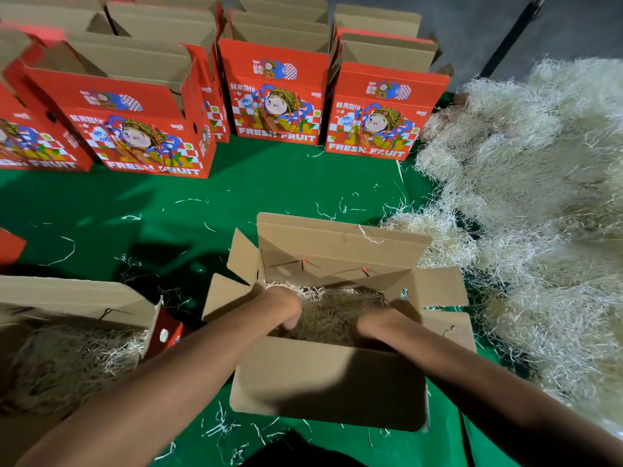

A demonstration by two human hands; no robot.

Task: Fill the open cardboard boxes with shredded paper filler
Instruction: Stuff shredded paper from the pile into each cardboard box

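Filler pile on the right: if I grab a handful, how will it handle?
The pile looks fluffy, so probably light and squashable. Tangled strands likely lift as a clump. Stray strands on the cloth suggest it sheds.

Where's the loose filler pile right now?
In the head view the shredded paper pile lies on the green cloth at right, just beside the open box being filled.

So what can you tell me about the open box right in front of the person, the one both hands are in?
The open box is plain brown corrugated cardboard on the inside and stands upright on the green cloth. All its top flaps are folded outward, the far one the tallest. Two small red cord ends poke through its far wall. Pale shredded paper filler lies inside. The left hand and right hand both reach in and touch the filler; their fingers are mostly hidden. The big filler heap lies just to its right.
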